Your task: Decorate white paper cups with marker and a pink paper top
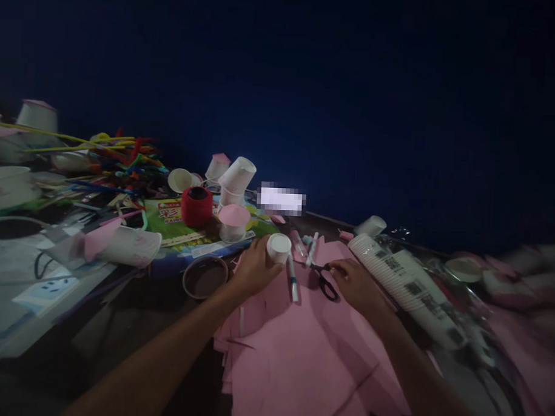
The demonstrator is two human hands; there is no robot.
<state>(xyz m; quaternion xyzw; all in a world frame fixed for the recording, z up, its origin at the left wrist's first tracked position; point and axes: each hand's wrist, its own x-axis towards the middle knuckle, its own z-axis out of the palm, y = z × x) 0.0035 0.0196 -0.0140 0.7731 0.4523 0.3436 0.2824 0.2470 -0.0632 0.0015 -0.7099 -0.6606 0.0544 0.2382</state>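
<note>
A white paper cup (278, 248) is in my left hand (256, 269), its round base facing up toward me. My fingers and thumb wrap round its side. To the right, my right hand (351, 280) has its fingers curled on a black handle of the scissors (328, 288). Their blades point left, toward the cup, and are partly hard to make out. Between my hands a white marker (293, 281) with a blue-green band lies on pink paper sheets (299, 366). Another slim white pen (312, 248) is just beyond it.
A long stack of paper cups (406, 291) in plastic wrap lies at right. Left of my hands are a roll of tape (205, 277), a red yarn ball (196, 206) and a pink-topped cup (234, 223). Coloured pipe cleaners (138, 157) and a power strip (51, 291) are farther left.
</note>
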